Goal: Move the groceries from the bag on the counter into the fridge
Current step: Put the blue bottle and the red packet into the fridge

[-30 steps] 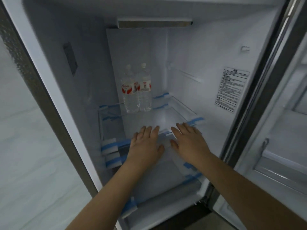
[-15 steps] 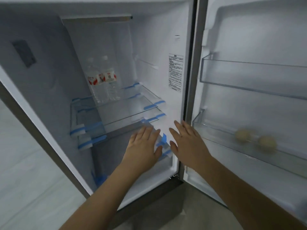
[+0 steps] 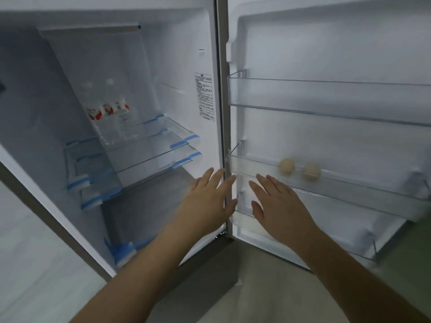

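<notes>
Both hands empty, fingers spread flat: left hand (image 3: 205, 201) over fridge (image 3: 112, 54) front edge, right hand (image 3: 277, 206) at door shelf (image 3: 349, 190) holding eggs (image 3: 287, 166). Bottles (image 3: 109, 110) on glass shelf's back edge. Bag not visible; likely heading back for groceries.

- The fridge (image 3: 200, 31) stands open, its door (image 3: 326, 43) swung to the right.
- Two water bottles (image 3: 109, 113) with red-and-white labels stand at the back of the upper glass shelf (image 3: 149, 134).
- Two pale round eggs (image 3: 299, 170) sit in the middle door bin (image 3: 349, 190).
- The left hand (image 3: 207, 201) and right hand (image 3: 277, 206) reach forward, flat and empty, fingers spread, near the hinge edge.
</notes>
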Motion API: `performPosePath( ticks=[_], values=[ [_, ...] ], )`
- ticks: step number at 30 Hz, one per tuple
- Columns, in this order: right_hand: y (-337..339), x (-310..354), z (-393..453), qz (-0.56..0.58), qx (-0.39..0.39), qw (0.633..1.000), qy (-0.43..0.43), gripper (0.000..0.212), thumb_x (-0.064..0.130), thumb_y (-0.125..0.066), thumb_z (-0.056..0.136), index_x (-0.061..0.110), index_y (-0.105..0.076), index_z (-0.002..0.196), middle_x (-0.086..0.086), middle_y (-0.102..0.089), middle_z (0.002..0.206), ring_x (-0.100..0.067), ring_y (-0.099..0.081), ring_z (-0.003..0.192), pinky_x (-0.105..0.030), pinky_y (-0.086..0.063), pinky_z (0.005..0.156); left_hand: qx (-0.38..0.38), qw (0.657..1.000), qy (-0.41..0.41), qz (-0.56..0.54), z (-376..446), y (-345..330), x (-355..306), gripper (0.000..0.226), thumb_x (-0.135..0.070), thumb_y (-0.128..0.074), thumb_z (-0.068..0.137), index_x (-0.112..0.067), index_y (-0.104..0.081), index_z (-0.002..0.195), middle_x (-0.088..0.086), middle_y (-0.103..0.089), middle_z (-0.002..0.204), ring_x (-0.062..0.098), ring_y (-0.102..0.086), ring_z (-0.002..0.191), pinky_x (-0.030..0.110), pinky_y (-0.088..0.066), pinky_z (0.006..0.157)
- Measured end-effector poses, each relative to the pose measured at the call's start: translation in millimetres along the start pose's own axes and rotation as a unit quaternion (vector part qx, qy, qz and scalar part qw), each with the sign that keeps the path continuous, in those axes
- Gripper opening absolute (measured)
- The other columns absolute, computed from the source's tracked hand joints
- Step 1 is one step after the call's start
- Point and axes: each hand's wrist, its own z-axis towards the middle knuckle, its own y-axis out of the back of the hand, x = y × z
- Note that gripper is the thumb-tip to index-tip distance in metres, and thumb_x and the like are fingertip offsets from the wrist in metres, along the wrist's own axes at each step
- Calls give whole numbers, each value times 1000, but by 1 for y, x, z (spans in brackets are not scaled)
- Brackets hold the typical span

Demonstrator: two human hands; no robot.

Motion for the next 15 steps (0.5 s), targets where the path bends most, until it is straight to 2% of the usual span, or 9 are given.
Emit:
performPosePath(
  ticks=[4, 10, 15],
  values=[
    [16, 2, -24, -23, 7, 998, -52, 50, 40, -36, 98, 17, -47, 141, -9, -41, 150, -30, -38, 138, -43, -26, 113, -4, 999, -49, 5, -4, 0, -5, 61, -58, -25, 98, -33, -14, 153, -2, -10, 163, 22, -5, 150, 45, -5, 120],
    [19, 34, -54, -32, 0, 991, -133, 55, 35, -33, 90, 12, -53, 136, -14, -48, 144, -34, -45, 133, -48, -35, 109, -2, 992, -119, -29, -27, 1, 5, 63, -59, -20, 96, -34, -12, 153, -4, -7, 163, 19, -2, 150, 46, -2, 121],
    [21, 59, -90, -49, -33, 978, -202, 54, 31, -33, 87, 9, -61, 127, -16, -59, 133, -36, -55, 123, -48, -44, 99, -4, 985, -172, -34, -47, -1, 9, 64, -59, -17, 96, -34, -8, 154, -2, -3, 164, 23, 3, 150, 48, -1, 120]
  ],
)
